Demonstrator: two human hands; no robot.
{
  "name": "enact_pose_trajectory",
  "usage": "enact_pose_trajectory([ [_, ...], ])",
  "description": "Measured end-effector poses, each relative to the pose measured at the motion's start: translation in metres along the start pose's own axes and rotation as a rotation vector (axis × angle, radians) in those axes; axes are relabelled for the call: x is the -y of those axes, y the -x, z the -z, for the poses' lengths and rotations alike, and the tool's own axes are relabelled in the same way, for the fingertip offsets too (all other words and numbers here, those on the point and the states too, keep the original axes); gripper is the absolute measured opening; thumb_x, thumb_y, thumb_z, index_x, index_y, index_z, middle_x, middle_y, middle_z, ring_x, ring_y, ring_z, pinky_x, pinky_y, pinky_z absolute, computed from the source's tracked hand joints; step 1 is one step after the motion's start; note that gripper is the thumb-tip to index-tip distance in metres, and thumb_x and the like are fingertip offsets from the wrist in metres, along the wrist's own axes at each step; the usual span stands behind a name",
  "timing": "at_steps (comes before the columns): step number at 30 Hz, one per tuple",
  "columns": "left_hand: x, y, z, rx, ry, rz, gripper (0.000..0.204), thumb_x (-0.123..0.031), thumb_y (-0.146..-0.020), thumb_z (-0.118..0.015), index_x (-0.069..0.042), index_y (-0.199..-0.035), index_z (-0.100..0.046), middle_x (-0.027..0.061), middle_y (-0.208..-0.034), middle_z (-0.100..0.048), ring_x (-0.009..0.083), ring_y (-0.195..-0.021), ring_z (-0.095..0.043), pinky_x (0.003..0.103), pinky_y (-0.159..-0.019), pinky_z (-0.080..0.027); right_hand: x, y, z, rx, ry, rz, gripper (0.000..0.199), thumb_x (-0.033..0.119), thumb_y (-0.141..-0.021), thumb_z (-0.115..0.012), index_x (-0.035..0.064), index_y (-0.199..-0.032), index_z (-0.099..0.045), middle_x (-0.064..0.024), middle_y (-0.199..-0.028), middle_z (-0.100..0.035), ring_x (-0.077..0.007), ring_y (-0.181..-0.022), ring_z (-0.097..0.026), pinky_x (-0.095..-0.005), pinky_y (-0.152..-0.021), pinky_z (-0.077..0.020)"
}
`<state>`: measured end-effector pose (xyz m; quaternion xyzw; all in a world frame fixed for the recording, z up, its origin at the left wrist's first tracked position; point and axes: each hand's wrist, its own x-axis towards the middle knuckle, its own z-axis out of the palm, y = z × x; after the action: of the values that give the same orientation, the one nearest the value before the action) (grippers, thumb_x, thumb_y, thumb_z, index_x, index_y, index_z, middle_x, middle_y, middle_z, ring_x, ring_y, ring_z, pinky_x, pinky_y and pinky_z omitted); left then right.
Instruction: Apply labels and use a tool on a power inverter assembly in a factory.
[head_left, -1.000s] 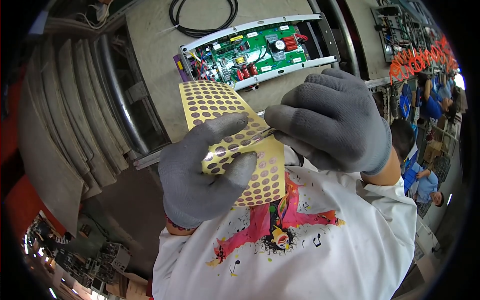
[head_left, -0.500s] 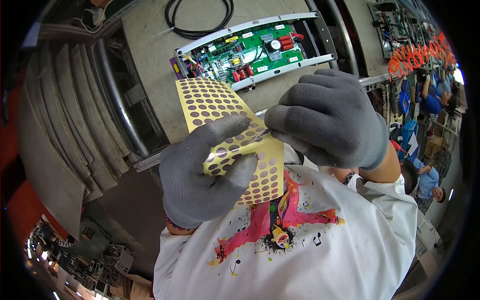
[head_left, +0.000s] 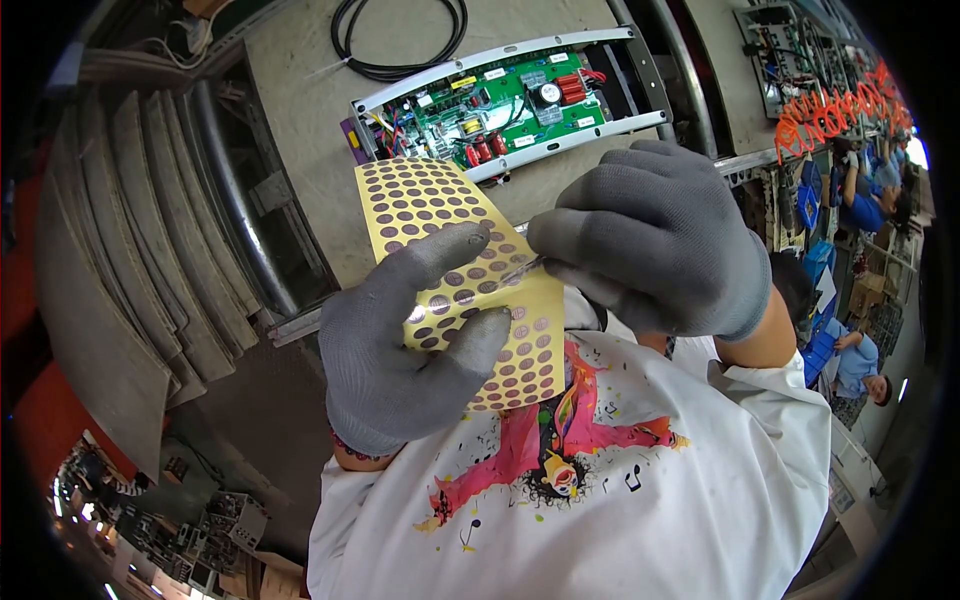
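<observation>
Where the left fingers (head_left: 462,246) part, the sticker sheet (head_left: 468,283) shows between them.

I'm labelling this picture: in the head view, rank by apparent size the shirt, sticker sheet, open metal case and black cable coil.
Shirt
Sticker sheet and open metal case: too alike to rank; the sheet looks nearer the camera and partly covered by the left hand
Black cable coil, cut off at the top

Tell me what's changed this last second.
Barely anything: the view shifted slightly; nothing was grasped or released. The left hand still holds the yellow sticker sheet, the right hand still pinches a thin shiny object over it; green circuit board and coiled black cable stayed put.
</observation>
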<state>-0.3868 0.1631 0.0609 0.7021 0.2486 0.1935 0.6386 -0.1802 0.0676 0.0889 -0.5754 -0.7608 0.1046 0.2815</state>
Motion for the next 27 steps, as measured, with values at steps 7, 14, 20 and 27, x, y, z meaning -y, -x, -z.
enact_pose_trajectory([
  [7, 0.0021, 0.0030, -0.0007, 0.010, 0.002, -0.020, 0.039, -0.001, -0.071, -0.066, 0.005, -0.108, -0.060, 0.0175, -0.092, -0.068, 0.0211, -0.086, -0.069, 0.031, -0.074, -0.054, 0.0019, 0.0015, -0.0044, 0.032, -0.005, 0.027, 0.022, 0.016, -0.070, -0.070, 0.0037, -0.088, -0.066, -0.0048, -0.070, -0.058, -0.0189, -0.058, -0.057, -0.0307, -0.050, -0.0414],
  [14, 0.0020, 0.0052, -0.0024, -0.004, 0.044, 0.008, 0.038, -0.002, -0.072, -0.067, 0.006, -0.109, -0.059, 0.0185, -0.092, -0.067, 0.0212, -0.087, -0.068, 0.031, -0.074, -0.054, 0.0035, 0.0026, -0.0041, 0.029, -0.010, 0.009, 0.022, 0.016, -0.069, -0.070, 0.0036, -0.088, -0.065, -0.0045, -0.070, -0.057, -0.0190, -0.058, -0.057, -0.0307, -0.050, -0.0410],
  [20, 0.0032, 0.0059, -0.0023, 0.026, 0.007, -0.036, 0.039, -0.002, -0.072, -0.068, 0.006, -0.109, -0.059, 0.0188, -0.091, -0.068, 0.0222, -0.086, -0.069, 0.031, -0.073, -0.054, 0.0039, 0.0035, -0.0050, 0.014, 0.012, 0.014, 0.023, 0.016, -0.068, -0.071, 0.0043, -0.087, -0.065, -0.0043, -0.070, -0.058, -0.0191, -0.059, -0.058, -0.0307, -0.051, -0.0416],
  [27, 0.0033, 0.0057, -0.0046, 0.041, 0.000, -0.050, 0.040, -0.003, -0.071, -0.068, 0.005, -0.109, -0.059, 0.0189, -0.090, -0.068, 0.0238, -0.084, -0.070, 0.031, -0.073, -0.055, 0.0055, 0.0043, 0.0000, 0.080, 0.024, 0.009, 0.022, 0.015, -0.067, -0.072, 0.0054, -0.087, -0.065, -0.0038, -0.071, -0.058, -0.0183, -0.059, -0.058, -0.0304, -0.050, -0.0419],
])
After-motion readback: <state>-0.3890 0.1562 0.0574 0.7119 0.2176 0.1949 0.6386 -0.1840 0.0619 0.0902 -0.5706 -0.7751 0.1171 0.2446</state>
